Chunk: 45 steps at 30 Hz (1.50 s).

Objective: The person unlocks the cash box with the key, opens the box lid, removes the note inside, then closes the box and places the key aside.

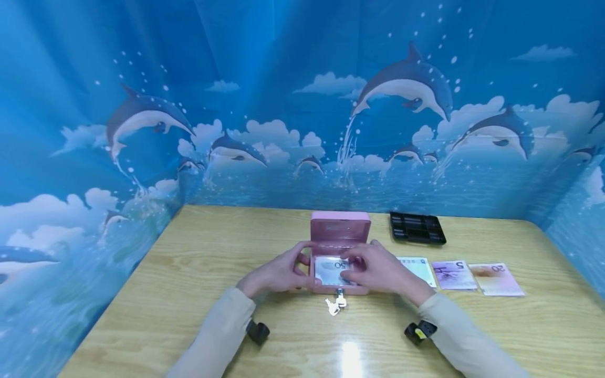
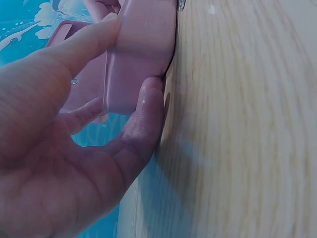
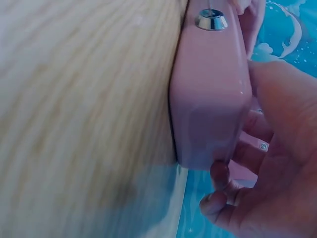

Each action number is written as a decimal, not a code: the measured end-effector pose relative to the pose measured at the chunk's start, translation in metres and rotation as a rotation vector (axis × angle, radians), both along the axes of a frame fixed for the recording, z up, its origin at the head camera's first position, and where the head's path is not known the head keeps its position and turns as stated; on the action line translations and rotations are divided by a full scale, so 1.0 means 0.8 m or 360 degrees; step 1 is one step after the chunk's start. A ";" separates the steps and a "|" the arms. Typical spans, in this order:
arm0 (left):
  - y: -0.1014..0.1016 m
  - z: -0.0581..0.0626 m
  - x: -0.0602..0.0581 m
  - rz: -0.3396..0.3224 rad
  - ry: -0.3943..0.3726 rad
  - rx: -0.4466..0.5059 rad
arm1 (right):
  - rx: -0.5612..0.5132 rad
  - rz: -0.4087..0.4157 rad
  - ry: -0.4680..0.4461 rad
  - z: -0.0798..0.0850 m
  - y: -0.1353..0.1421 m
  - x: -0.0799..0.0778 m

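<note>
A small pink cash box (image 1: pixel 340 290) stands on the table with its lid (image 1: pixel 340 223) raised. Inside lies a greyish banknote (image 1: pixel 328 270) marked 50. My left hand (image 1: pixel 283 269) holds the box's left side, thumb at the front rim and fingers behind; the left wrist view shows a fingertip low against the side wall. From the right, my right hand (image 1: pixel 380 268) reaches over the rim, its thumb and index finger at the lower and upper edges of the note. In the right wrist view the note is hidden behind the box wall. Keys (image 1: pixel 335 303) hang from the front lock (image 3: pixel 211 20).
A black compartment tray (image 1: pixel 417 229) sits at the back right. Right of the box lie a pale green banknote (image 1: pixel 418 270), a purple 5 note (image 1: pixel 454 275) and a pinkish 20 note (image 1: pixel 498 281) in a row. A blue dolphin-print curtain (image 1: pixel 293 105) borders the table.
</note>
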State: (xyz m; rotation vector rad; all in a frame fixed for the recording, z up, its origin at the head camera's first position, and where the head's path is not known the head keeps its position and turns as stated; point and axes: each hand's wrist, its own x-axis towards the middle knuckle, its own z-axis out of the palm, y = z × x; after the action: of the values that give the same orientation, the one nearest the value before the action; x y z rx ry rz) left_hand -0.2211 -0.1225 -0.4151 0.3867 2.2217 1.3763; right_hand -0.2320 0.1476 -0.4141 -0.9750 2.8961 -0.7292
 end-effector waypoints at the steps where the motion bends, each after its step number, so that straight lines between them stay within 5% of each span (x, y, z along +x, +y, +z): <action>1: 0.000 0.000 0.000 0.0001 -0.0002 0.0002 | 0.0014 0.0001 0.0016 -0.001 -0.001 0.000; 23: 0.000 0.001 0.001 0.0015 -0.0009 -0.0038 | 0.0068 -0.0074 0.0061 -0.004 -0.012 0.005; 35: 0.000 0.001 0.000 -0.0004 0.0003 -0.0024 | -0.0097 -0.0182 0.0021 -0.001 -0.009 0.011; 45: 0.002 0.002 0.001 0.0017 -0.0007 -0.0026 | -0.0334 -0.0209 -0.0252 0.006 -0.008 0.017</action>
State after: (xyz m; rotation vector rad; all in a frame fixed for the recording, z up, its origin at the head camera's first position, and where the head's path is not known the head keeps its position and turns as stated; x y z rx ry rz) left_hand -0.2201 -0.1213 -0.4134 0.3661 2.2334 1.3624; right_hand -0.2181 0.1415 -0.4090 -0.7066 2.8075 -1.0834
